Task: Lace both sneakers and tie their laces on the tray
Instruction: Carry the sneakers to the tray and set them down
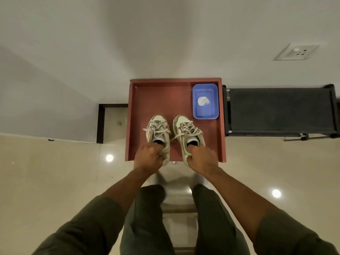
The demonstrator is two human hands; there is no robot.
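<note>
On the square red-brown wooden tray (139, 100), your left hand (149, 156) grips the heel of the left white laced sneaker (158, 132); your right hand (201, 159) grips the right white sneaker (187, 133), near a blue plastic tub (215, 100).

Both arms reach forward from the bottom corners and come close together near the middle. The sleeves are pushed up, so the forearms are bare. The left hand (149, 155) sits at about 11 o'clock from the knees, with its fingers curled and its knuckles up, gripping what is under it. The right hand (202, 158) sits at about 1 o'clock, fingers curled and gripping too. The two hands are near each other but apart.
</note>
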